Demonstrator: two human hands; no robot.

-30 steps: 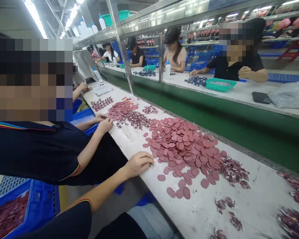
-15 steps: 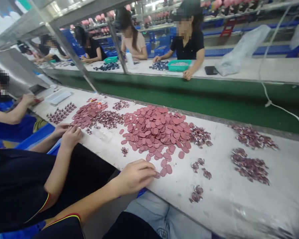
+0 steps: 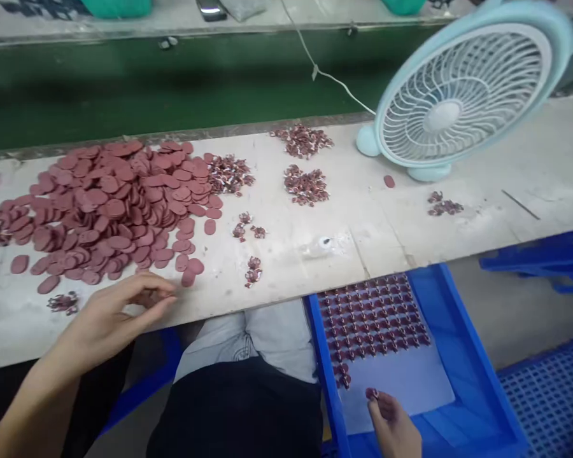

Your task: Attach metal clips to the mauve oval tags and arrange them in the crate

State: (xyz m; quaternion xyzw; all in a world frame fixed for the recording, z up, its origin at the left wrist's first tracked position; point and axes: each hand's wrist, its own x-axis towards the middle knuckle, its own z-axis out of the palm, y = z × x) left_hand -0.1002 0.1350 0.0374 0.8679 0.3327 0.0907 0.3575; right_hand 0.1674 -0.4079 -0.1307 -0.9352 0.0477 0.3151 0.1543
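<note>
My left hand (image 3: 119, 308) is at the table's front edge, right of a small cluster of dark-red and shiny pieces (image 3: 63, 303). Its fingers curl loosely, the thumb stands apart from them, and I see nothing between. Just beyond it spreads a large heap of flat dusty-red ovals (image 3: 124, 203), with a few loose ones near my fingertips. Lower right, my right hand (image 3: 395, 427) pinches a small dark-red piece (image 3: 372, 394) with a shiny bit. That hand is over a white sheet (image 3: 396, 381) in a blue crate (image 3: 463, 331), where similar pieces stand in rows.
Small piles of dark-red and shiny pieces (image 3: 306, 184) dot the white table (image 3: 286, 267). A light-blue fan (image 3: 442, 116) stands at the right, its cord (image 3: 337, 79) trailing behind. A thin stick (image 3: 520, 205) lies beyond it. Blue perforated plastic (image 3: 554, 394) is at lower right.
The view has swung right and down, bringing the fan, the crate and my right hand into sight. The co-worker's hands on the left have left the picture. My left hand stays near the oval heap.
</note>
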